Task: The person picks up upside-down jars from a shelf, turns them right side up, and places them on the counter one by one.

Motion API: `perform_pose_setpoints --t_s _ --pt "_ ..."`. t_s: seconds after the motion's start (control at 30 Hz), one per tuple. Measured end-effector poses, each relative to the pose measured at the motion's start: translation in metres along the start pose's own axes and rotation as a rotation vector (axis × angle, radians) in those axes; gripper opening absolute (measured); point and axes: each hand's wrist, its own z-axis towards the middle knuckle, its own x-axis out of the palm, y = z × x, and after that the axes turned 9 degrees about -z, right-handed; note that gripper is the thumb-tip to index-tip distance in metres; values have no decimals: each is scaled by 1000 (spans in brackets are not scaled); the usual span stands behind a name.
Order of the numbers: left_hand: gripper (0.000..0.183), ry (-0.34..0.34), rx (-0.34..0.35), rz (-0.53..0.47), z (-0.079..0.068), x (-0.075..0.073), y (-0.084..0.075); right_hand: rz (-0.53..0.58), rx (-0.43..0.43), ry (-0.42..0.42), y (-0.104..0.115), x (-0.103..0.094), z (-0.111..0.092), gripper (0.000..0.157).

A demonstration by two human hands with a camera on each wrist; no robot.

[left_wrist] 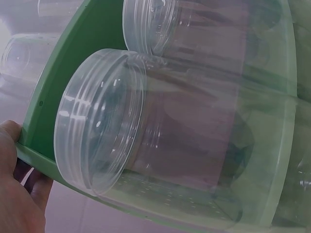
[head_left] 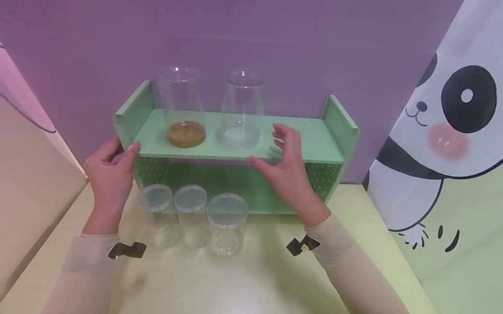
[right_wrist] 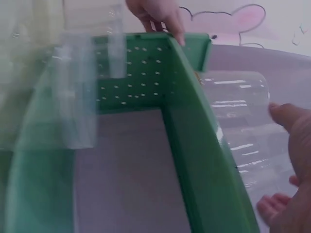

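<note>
My left hand point(head_left: 112, 175) grips the left side of a green two-tier shelf rack point(head_left: 278, 151), thumb on the front edge and fingers behind the panel. Beside the right-hand jar on the upper tier, my right hand point(head_left: 287, 171) is spread with thumb and fingers apart, holding nothing. That clear jar point(head_left: 242, 103) has a transparent bottom part. Left of it stands another clear jar point(head_left: 181, 97) with a brown bottom part. On the table in front are three lidded clear jars: a left one point(head_left: 165, 226), a middle one point(head_left: 195, 223) and a right one point(head_left: 227, 235).
The rack stands on a pale table point(head_left: 191, 288) against a purple backdrop point(head_left: 292, 49). Its lower tier point(head_left: 271, 192) lies under the upper board, between perforated side panels. A panda picture point(head_left: 466, 117) covers the right wall.
</note>
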Motion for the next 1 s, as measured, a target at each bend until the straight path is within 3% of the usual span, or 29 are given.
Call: perform_pose_setpoints --t_s 0.1,0.2,0.57,1.0 --pt "31 3 14 -5 -1 1 0 9 129 43 2 1 19 108" --pt "31 4 17 -5 -1 1 0 -4 196 78 2 6 34 122" --pt "31 9 17 -4 -1 3 2 -91 235 120 0 21 57 139" --pt "31 -7 26 -13 1 1 2 1 328 178 1 29 68 140"
